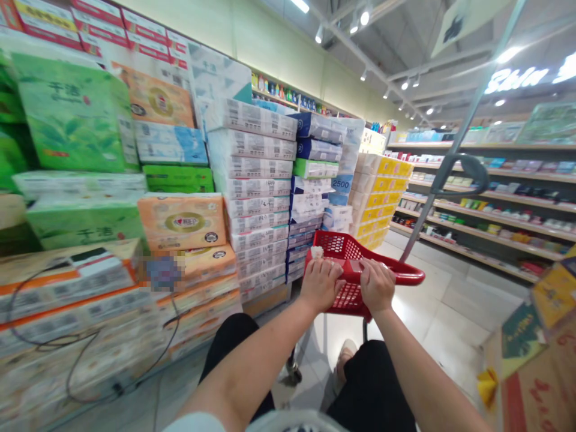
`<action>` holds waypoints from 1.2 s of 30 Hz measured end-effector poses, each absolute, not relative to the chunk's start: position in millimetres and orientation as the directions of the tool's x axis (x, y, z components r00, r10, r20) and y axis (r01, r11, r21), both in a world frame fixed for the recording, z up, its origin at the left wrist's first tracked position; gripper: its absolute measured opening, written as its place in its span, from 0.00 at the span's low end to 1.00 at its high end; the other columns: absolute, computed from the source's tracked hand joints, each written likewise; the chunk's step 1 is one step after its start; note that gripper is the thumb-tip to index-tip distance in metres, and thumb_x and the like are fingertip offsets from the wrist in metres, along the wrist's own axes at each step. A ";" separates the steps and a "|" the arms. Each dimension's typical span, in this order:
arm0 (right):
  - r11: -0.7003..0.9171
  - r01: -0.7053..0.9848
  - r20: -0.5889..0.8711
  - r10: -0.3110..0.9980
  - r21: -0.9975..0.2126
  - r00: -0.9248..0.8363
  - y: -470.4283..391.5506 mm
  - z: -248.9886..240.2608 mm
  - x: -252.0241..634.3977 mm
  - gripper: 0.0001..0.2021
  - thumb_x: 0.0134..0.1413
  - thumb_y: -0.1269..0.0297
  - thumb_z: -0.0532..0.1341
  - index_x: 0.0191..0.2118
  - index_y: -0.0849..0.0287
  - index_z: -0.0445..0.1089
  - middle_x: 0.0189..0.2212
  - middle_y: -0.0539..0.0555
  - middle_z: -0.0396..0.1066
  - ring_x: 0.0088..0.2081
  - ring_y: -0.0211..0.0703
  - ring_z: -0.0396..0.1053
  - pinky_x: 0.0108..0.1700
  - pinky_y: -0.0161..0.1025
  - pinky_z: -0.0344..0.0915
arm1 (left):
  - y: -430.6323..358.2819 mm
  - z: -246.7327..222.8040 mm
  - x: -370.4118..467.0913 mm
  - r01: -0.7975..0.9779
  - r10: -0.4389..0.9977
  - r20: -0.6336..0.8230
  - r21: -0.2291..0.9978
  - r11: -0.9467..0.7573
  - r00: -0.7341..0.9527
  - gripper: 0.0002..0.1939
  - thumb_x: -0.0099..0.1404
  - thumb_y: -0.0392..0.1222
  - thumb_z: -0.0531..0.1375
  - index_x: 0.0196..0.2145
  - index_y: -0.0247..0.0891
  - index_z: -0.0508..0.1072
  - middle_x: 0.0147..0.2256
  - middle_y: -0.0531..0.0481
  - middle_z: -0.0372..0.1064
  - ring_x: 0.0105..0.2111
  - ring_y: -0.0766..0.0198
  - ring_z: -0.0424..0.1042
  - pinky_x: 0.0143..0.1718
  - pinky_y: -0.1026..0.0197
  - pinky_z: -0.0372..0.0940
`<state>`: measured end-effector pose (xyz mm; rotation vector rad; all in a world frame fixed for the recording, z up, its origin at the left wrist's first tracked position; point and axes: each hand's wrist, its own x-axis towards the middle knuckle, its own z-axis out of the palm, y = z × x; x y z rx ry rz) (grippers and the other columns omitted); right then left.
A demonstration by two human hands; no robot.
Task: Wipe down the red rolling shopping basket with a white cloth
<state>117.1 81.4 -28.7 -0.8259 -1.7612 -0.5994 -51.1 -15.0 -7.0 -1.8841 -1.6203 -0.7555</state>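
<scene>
Both of my hands rest on the near bar of a red plastic shopping cart [342,240], fingers curled over it. My left hand [320,283] grips the bar on the left, beside a small whitish item [317,252] that I cannot make out. On the right, my right hand [377,284] is closed round the same bar. The cart's perforated basket lies just beyond my hands; most of its inside is hidden. A grey pole with a looped handle [463,174] rises behind the cart's right side. One cart wheel [293,371] shows near the floor.
Tall stacks of packaged tissue [258,168] line the left side, close to the cart. Yellow-and-white packs [382,192] stand ahead. Stocked shelves [504,210] run along the right, with cardboard boxes [540,360] nearer. A dark cable [90,342] hangs over the left stack.
</scene>
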 end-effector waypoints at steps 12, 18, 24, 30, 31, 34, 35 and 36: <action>0.631 0.775 0.939 0.263 0.005 -0.221 78.7 -29.7 115.7 0.13 0.62 0.68 0.52 0.45 0.59 0.73 0.44 0.54 0.76 0.47 0.46 0.70 0.55 0.44 0.55 | -19.2 2.2 -49.9 0.989 0.731 0.666 -0.081 -0.126 0.148 0.20 0.70 0.55 0.48 0.49 0.41 0.68 0.47 0.41 0.66 0.48 0.50 0.63 0.50 0.47 0.56; 0.634 0.773 0.941 0.252 0.014 -0.224 78.1 -28.3 115.4 0.13 0.62 0.68 0.52 0.45 0.59 0.73 0.43 0.54 0.76 0.47 0.46 0.70 0.55 0.45 0.56 | 2.5 31.1 -47.2 0.999 0.905 0.425 0.030 -0.010 -0.004 0.31 0.69 0.61 0.42 0.39 0.34 0.74 0.36 0.38 0.70 0.38 0.50 0.69 0.39 0.50 0.60; 0.639 0.769 0.940 0.252 0.016 -0.228 74.6 -27.4 113.4 0.14 0.62 0.69 0.51 0.45 0.59 0.73 0.44 0.54 0.76 0.48 0.45 0.69 0.56 0.44 0.55 | -14.9 8.2 -53.4 0.988 0.742 0.655 -0.047 -0.147 0.141 0.21 0.71 0.53 0.44 0.46 0.40 0.70 0.44 0.41 0.68 0.45 0.51 0.65 0.47 0.48 0.57; 0.629 0.777 0.945 0.248 0.012 -0.215 74.2 -25.7 111.2 0.12 0.62 0.68 0.52 0.43 0.58 0.73 0.43 0.53 0.76 0.47 0.45 0.70 0.54 0.44 0.56 | -2.8 25.5 -58.4 0.999 0.877 0.481 0.047 -0.026 0.000 0.30 0.71 0.57 0.36 0.41 0.38 0.72 0.38 0.41 0.71 0.39 0.53 0.69 0.40 0.51 0.61; 0.628 0.778 0.945 0.249 0.011 -0.214 74.0 -25.4 111.0 0.13 0.62 0.68 0.52 0.43 0.58 0.74 0.43 0.53 0.76 0.46 0.46 0.70 0.54 0.44 0.56 | 1.7 32.5 -59.0 0.998 0.924 0.381 0.063 -0.024 -0.002 0.33 0.71 0.58 0.34 0.40 0.38 0.73 0.36 0.41 0.71 0.37 0.53 0.70 0.38 0.52 0.62; 0.629 0.778 0.939 0.263 0.005 -0.219 72.9 -24.6 110.5 0.13 0.62 0.68 0.53 0.44 0.59 0.73 0.44 0.53 0.76 0.47 0.46 0.70 0.54 0.44 0.56 | 3.6 40.1 -59.5 0.999 0.942 0.336 0.030 -0.031 0.019 0.33 0.70 0.61 0.36 0.42 0.38 0.73 0.39 0.40 0.71 0.38 0.52 0.70 0.38 0.52 0.62; 0.629 0.778 0.937 0.272 0.002 -0.221 72.4 -24.4 110.4 0.13 0.62 0.67 0.53 0.44 0.59 0.73 0.44 0.53 0.76 0.47 0.47 0.70 0.54 0.44 0.56 | 0.1 37.7 -59.0 0.999 0.922 0.384 0.007 -0.047 0.041 0.32 0.70 0.61 0.37 0.44 0.38 0.72 0.41 0.39 0.70 0.40 0.51 0.70 0.40 0.51 0.62; 0.628 0.778 0.934 0.281 -0.004 -0.222 71.9 -24.1 110.2 0.13 0.62 0.67 0.52 0.44 0.59 0.73 0.44 0.54 0.76 0.47 0.47 0.70 0.54 0.44 0.56 | -4.7 34.0 -58.4 0.998 0.895 0.441 -0.017 -0.068 0.068 0.31 0.70 0.61 0.39 0.46 0.38 0.71 0.43 0.39 0.69 0.42 0.51 0.68 0.42 0.50 0.61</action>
